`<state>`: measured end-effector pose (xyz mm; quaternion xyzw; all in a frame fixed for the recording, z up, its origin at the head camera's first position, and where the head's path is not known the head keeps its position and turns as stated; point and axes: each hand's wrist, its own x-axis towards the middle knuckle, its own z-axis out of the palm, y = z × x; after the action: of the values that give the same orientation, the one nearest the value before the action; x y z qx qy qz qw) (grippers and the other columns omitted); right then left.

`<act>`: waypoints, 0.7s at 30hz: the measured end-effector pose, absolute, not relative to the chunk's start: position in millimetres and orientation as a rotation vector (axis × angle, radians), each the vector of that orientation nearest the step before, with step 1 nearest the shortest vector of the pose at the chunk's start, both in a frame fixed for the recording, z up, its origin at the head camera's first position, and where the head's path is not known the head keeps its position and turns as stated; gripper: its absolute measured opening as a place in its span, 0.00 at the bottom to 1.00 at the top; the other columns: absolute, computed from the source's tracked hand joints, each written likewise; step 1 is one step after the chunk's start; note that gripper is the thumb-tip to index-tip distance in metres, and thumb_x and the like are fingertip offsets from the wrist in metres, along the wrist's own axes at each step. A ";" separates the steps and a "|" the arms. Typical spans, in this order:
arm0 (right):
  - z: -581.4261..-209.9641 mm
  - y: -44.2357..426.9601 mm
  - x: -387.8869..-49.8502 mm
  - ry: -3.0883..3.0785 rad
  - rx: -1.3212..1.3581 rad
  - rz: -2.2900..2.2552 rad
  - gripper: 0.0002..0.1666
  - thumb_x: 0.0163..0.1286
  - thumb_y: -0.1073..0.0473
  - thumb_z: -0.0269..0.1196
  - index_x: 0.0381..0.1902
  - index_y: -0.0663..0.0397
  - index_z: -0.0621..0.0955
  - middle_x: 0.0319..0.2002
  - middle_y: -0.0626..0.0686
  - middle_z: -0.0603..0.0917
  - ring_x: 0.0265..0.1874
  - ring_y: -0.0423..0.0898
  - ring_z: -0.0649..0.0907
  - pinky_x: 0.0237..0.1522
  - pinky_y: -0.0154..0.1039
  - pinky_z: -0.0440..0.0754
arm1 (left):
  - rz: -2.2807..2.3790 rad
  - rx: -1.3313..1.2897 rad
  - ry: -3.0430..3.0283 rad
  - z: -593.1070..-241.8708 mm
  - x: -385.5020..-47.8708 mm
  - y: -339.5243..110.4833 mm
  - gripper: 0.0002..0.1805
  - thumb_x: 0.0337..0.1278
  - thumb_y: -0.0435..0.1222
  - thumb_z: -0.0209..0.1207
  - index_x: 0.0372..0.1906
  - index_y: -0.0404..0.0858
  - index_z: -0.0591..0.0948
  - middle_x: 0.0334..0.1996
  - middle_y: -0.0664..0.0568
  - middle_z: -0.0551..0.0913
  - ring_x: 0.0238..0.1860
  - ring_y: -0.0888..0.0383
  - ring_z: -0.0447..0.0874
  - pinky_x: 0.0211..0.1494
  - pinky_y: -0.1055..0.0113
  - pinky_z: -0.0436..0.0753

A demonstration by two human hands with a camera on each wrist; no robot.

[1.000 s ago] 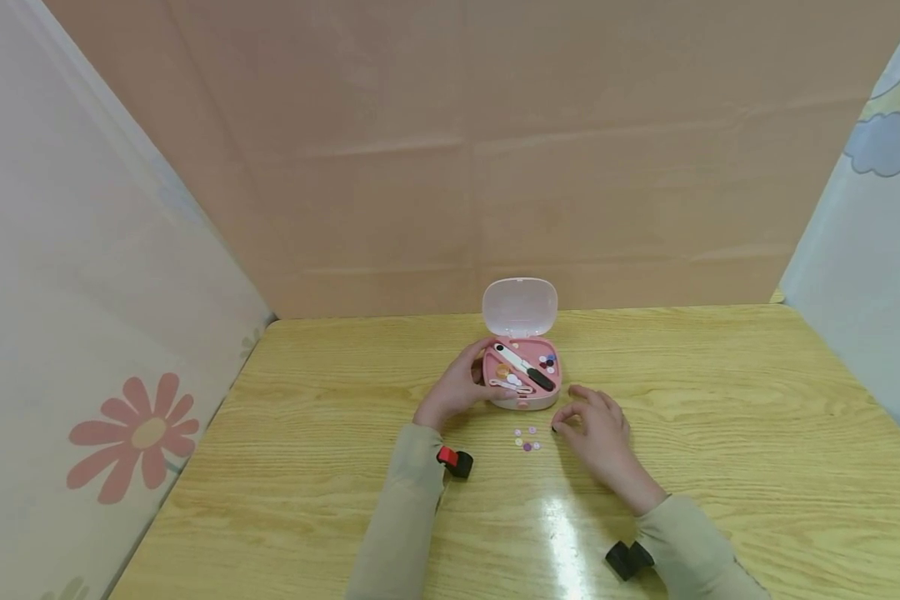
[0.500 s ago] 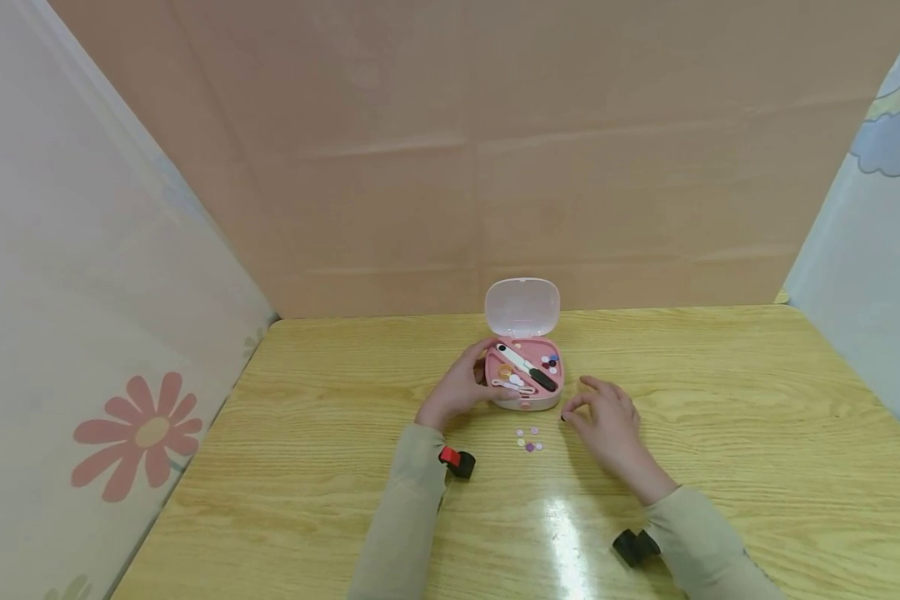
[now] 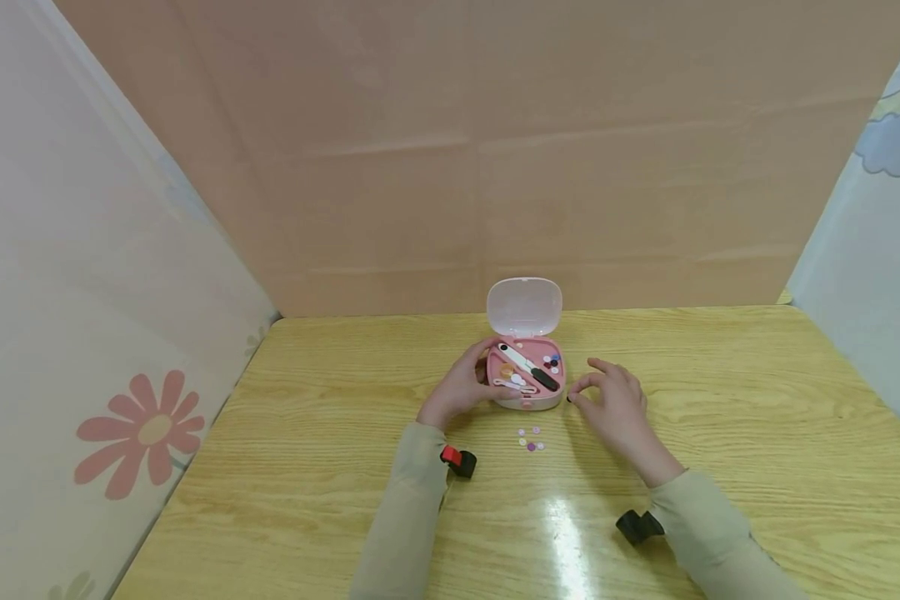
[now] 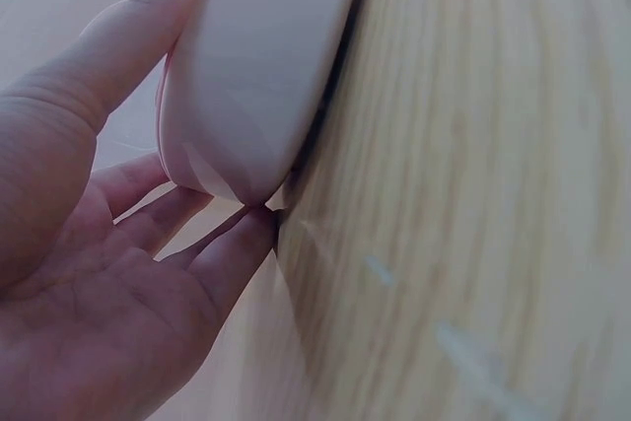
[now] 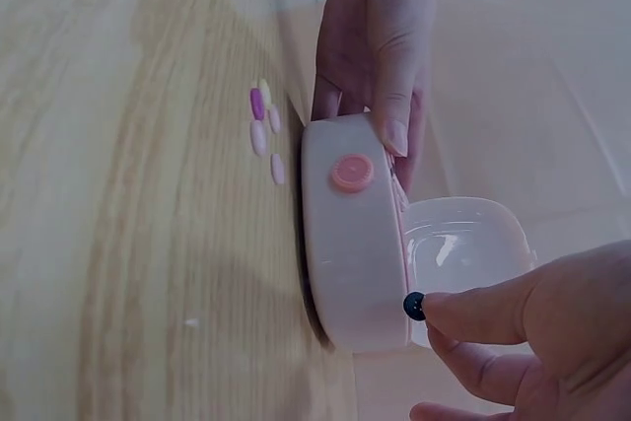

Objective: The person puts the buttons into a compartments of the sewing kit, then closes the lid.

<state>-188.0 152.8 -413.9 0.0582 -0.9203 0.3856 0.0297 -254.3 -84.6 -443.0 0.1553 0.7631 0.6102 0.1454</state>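
Note:
My left hand (image 3: 461, 387) grips the left side of a pink and white sewing box (image 5: 355, 234), thumb at the front rim and fingers round the side. Its clear lid (image 3: 524, 307) stands raised at the back. My right hand (image 3: 615, 412) pinches a dark button (image 5: 414, 306) between thumb and index finger, just off the box's right front corner. Inside the box, a white tool with a black end (image 3: 525, 360) lies diagonally. Small buttons (image 3: 552, 363) sit in the right compartment; a pale looped band (image 3: 513, 387) and white pieces lie at front left.
Several loose buttons (image 3: 531, 447), white, pink, yellow and purple, lie on the wooden table (image 3: 307, 467) in front of the box. A brown sheet (image 3: 390, 167) hangs behind the table, and pale patterned sheets (image 3: 30, 275) hang at the sides.
My right hand has moved away from the loose buttons, up and slightly right to beside the box, carrying the dark button. My left hand keeps its grip on the box.

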 end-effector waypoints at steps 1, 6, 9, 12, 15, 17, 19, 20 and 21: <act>-413.0 153.0 -188.8 -2.836 0.179 1.189 0.04 0.64 0.63 0.63 0.32 0.60 0.83 0.66 0.69 0.63 0.65 0.75 0.51 0.59 0.72 0.43 | 1.755 0.442 2.199 -443.2 -254.4 -84.6 0.48 0.42 0.31 0.73 0.71 0.49 0.62 0.59 0.52 0.72 0.55 0.55 0.74 0.58 0.63 0.74; -409.8 153.1 -191.6 -2.826 0.177 1.199 0.05 0.65 0.63 0.63 0.33 0.60 0.83 0.66 0.69 0.63 0.65 0.75 0.50 0.59 0.72 0.42 | 1.757 0.434 2.195 -445.6 -255.5 -85.0 0.49 0.42 0.32 0.74 0.71 0.50 0.61 0.59 0.51 0.72 0.56 0.54 0.74 0.59 0.63 0.74; -409.1 152.8 -193.5 -2.823 0.174 1.213 0.05 0.65 0.63 0.62 0.34 0.61 0.82 0.66 0.69 0.62 0.65 0.74 0.50 0.59 0.72 0.42 | 1.768 0.437 2.185 -446.3 -255.8 -85.4 0.49 0.42 0.31 0.74 0.72 0.49 0.61 0.60 0.51 0.71 0.56 0.54 0.74 0.59 0.63 0.74; -409.0 152.3 -196.2 -2.820 0.166 1.212 0.05 0.65 0.63 0.62 0.34 0.61 0.82 0.66 0.69 0.62 0.66 0.74 0.50 0.59 0.73 0.42 | 1.766 0.433 2.182 -437.6 -251.4 -84.8 0.49 0.43 0.28 0.73 0.72 0.45 0.60 0.61 0.46 0.70 0.57 0.50 0.73 0.59 0.61 0.74; -407.2 151.3 -198.8 -2.820 0.159 1.207 0.06 0.66 0.63 0.62 0.34 0.62 0.83 0.66 0.69 0.62 0.66 0.74 0.50 0.59 0.72 0.42 | 1.768 0.422 2.173 -436.6 -250.6 -84.5 0.50 0.44 0.28 0.72 0.73 0.45 0.59 0.61 0.45 0.70 0.58 0.48 0.73 0.59 0.60 0.74; -406.7 151.0 -201.2 -2.819 0.155 1.199 0.06 0.66 0.63 0.62 0.35 0.61 0.83 0.66 0.69 0.62 0.66 0.74 0.50 0.60 0.72 0.42 | 1.765 0.411 2.173 -436.4 -250.3 -84.4 0.50 0.44 0.29 0.72 0.73 0.47 0.60 0.60 0.46 0.71 0.57 0.50 0.73 0.59 0.61 0.74; -406.3 151.1 -203.6 -2.814 0.153 1.195 0.06 0.66 0.63 0.62 0.35 0.61 0.83 0.66 0.69 0.62 0.66 0.74 0.50 0.60 0.72 0.42 | 1.769 0.407 2.172 -443.2 -254.0 -85.1 0.50 0.43 0.30 0.73 0.72 0.50 0.60 0.59 0.50 0.72 0.56 0.53 0.74 0.58 0.62 0.75; -406.7 151.2 -205.1 -2.809 0.152 1.195 0.06 0.66 0.63 0.62 0.35 0.61 0.83 0.66 0.69 0.62 0.66 0.74 0.50 0.60 0.72 0.42 | 1.770 0.407 2.172 -443.1 -254.0 -85.1 0.50 0.43 0.30 0.73 0.72 0.50 0.60 0.58 0.50 0.72 0.55 0.54 0.75 0.58 0.63 0.75; -407.1 151.2 -206.5 -2.804 0.149 1.193 0.06 0.66 0.63 0.62 0.35 0.61 0.83 0.66 0.69 0.62 0.66 0.74 0.50 0.60 0.72 0.42 | 1.769 0.408 2.175 -442.8 -254.0 -85.0 0.49 0.43 0.30 0.73 0.72 0.49 0.61 0.58 0.51 0.72 0.55 0.55 0.75 0.57 0.63 0.75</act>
<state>-206.5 151.2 -407.1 0.0488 -0.9181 0.3907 0.0452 -254.0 -85.0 -442.8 0.1422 0.7585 0.6171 0.1537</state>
